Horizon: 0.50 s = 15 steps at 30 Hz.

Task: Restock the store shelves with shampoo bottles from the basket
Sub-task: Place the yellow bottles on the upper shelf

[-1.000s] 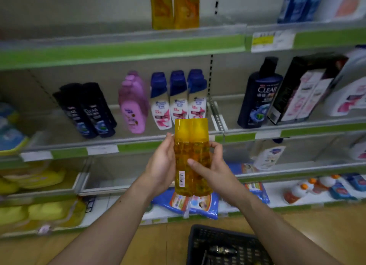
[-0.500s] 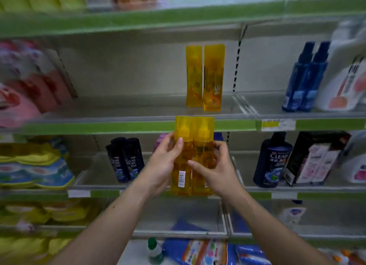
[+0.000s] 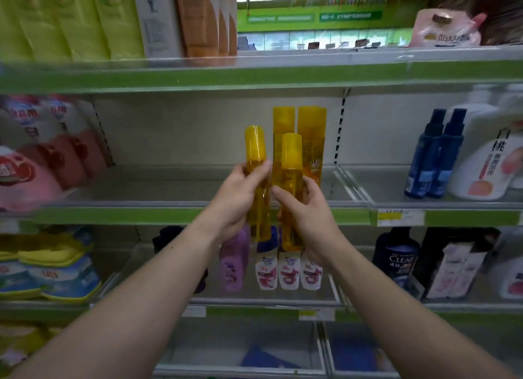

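Left hand: the left hand (image 3: 236,202) is wrapped round the middle of one yellow shampoo bottle (image 3: 256,152), thumb across the front; the bottle is tipped a little to the left.
Right hand: the right hand (image 3: 310,220) is closed round a second yellow bottle (image 3: 291,163), which is held close to upright.
Just changed: the pair, pressed together as one bundle half a second ago, has been split, one bottle to each hand, with a narrow gap between them near the caps.
Meaning for the task: each bottle can now be set down singly; placing is judged to be the step in hand, and neither bottle has been stood on a shelf yet.
Position of the bottles: both are held in the air in front of the middle shelf (image 3: 141,192), directly before two taller yellow bottles (image 3: 311,135) already standing there.
Against the earlier frame: the bottles have been lifted from the level of the shelf below up to this one, and the view has been tilted upward.
Surroundings: blue spray bottles (image 3: 433,152) are seen to the right on the same shelf; white-and-red bottles (image 3: 288,274) stand on the shelf beneath.
Basket: it is not in view.
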Available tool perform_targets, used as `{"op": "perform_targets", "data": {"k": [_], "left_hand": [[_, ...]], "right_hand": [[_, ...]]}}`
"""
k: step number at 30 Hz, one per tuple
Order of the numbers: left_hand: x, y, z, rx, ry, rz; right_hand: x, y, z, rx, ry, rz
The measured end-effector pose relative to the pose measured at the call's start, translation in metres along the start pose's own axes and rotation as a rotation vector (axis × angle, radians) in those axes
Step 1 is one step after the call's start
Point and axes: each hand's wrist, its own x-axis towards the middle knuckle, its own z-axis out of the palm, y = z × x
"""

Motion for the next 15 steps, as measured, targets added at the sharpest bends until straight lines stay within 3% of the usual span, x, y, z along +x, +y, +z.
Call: {"op": "perform_targets", "data": {"k": [6, 15], "left_hand": [[0.033, 0.019, 0.002, -0.011, -0.075, 0.015], [0.081, 0.015, -0.001, 0.183, 0.061, 0.197]], "right_hand": [[0.023, -0.015, 0.001, 0.036, 0.089, 0.023], [0.03, -0.019, -0.02, 0.06, 0.202, -0.014]]}}
